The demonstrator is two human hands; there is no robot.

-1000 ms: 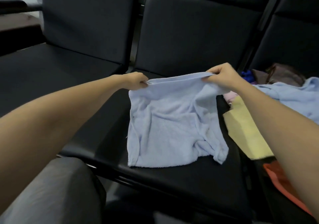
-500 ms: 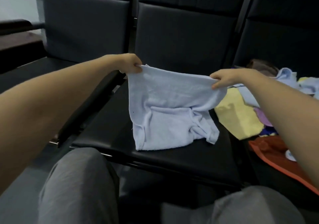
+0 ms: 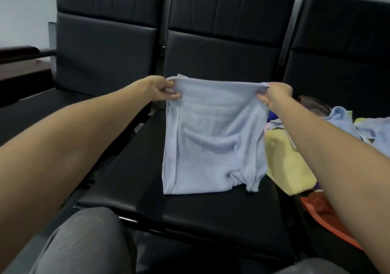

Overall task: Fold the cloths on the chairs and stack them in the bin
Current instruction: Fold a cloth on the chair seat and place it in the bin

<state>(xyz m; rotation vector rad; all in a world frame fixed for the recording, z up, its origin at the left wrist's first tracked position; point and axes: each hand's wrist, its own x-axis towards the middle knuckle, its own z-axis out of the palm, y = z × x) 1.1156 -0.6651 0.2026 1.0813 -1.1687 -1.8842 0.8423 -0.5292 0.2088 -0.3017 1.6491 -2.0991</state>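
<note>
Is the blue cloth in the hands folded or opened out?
Opened out. The left hand and right hand pinch the top corners of the light blue cloth; it hangs wide, bottom edge rumpled on the black seat.

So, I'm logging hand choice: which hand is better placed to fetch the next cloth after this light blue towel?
Probably right. The right hand pinches the light blue towel next to the heap of loose coloured cloths; the left hand holds the opposite corner, farther away.

Plain colours, no patterns seen.
A pale blue cloth is shown against black chairs; yellow and orange-red cloths are seen beside it.
</note>
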